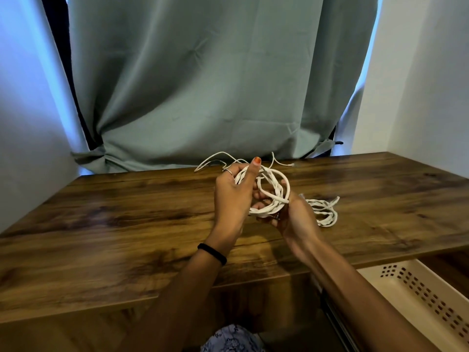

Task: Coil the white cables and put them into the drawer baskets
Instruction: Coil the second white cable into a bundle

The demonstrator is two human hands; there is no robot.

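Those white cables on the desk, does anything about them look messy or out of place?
Nothing looks damaged. The cable gripped in the left hand and right hand is only loosely looped, with loose ends straying toward the curtain. A second cable lies bunched on the desk, not yet in the drawer basket.

Single head-worn wide-angle view, looking forward and down. Near: both forearms reaching in from bottom edge over wooden tabletop [106, 224]. Facing grey-green curtain [215, 85] behind table. Lower right corner catches perforated basket [416, 298] below tabletop edge. No second view.
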